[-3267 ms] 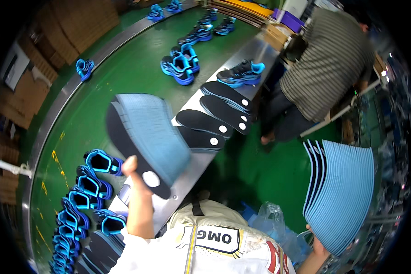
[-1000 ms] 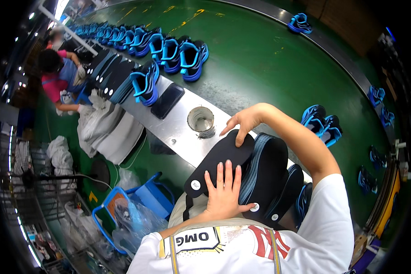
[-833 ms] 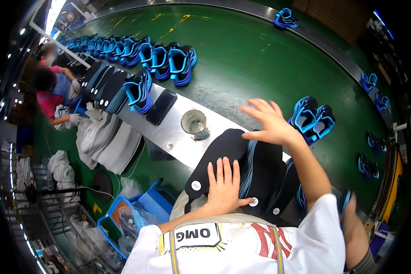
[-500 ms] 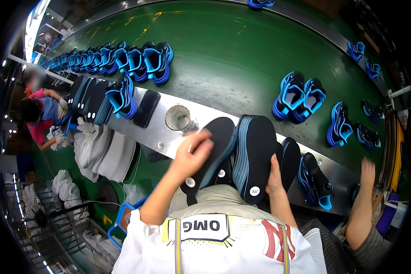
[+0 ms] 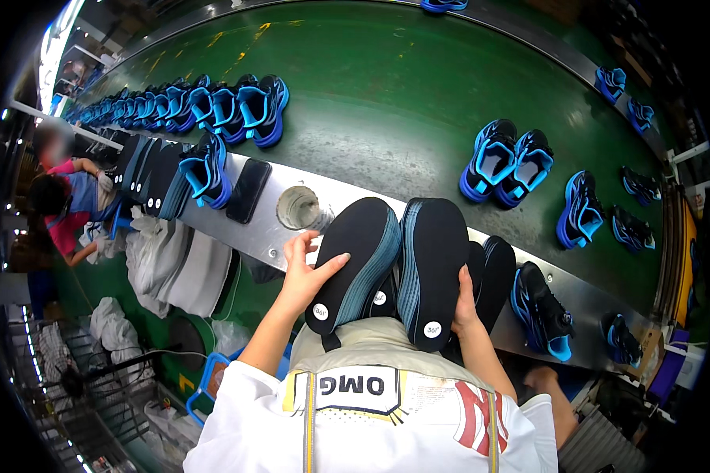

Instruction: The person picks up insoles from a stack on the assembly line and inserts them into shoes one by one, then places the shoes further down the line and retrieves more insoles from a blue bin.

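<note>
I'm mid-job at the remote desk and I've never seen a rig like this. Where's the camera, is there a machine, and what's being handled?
There's no machine: these are a person's bare hands. The view comes from a fisheye camera on that person's head, the left of two, looking down, so straight edges bend near the rim.

The left hand is spread, its thumb on the left insole stack. The right hand lies against the outer side of the right insole stack. Both stacks have black tops and blue layered sides; how firmly they're gripped, I can't tell.

On the metal ledge are a dark phone and a black-and-blue sneaker beside it. More sneakers line the green surface beyond.
</note>
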`<state>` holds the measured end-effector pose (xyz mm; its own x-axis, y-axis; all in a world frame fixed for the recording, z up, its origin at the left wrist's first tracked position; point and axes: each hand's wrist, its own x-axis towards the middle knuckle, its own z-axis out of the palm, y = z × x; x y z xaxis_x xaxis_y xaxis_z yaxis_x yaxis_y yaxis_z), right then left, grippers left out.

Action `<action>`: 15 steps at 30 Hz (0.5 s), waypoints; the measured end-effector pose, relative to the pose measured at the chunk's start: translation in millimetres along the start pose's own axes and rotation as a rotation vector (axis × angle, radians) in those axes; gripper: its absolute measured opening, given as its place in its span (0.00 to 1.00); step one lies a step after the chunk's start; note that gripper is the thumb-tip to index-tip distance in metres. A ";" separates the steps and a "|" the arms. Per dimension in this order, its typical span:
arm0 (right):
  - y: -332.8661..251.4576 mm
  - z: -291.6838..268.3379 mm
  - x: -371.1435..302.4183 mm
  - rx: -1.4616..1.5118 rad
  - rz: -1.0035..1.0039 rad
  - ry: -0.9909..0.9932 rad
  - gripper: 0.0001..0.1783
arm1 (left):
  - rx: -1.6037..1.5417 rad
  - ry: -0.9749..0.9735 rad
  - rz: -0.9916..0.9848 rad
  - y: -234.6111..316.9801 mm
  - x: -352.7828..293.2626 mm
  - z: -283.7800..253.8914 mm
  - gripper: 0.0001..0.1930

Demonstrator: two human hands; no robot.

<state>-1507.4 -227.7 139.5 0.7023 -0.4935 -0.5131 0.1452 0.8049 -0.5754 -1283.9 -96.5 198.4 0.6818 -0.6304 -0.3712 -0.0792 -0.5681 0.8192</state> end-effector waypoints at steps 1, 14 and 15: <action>0.6 -2.5 0.6 0.001 -0.013 0.003 0.34 | 0.080 0.007 -0.017 0.9 -0.2 1.1 0.38; -4.9 5.3 11.8 0.170 0.021 0.146 0.35 | -1.010 -0.521 -0.454 -107.4 6.0 -9.0 0.38; -4.4 6.9 12.1 0.158 0.028 0.197 0.35 | -0.958 -0.518 -0.450 -110.9 5.4 -9.7 0.38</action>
<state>-1494.7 -234.9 140.2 0.5606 -0.5125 -0.6504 0.2459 0.8531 -0.4602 -1264.4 -31.8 109.8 0.1147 -0.7398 -0.6630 0.8220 -0.3041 0.4815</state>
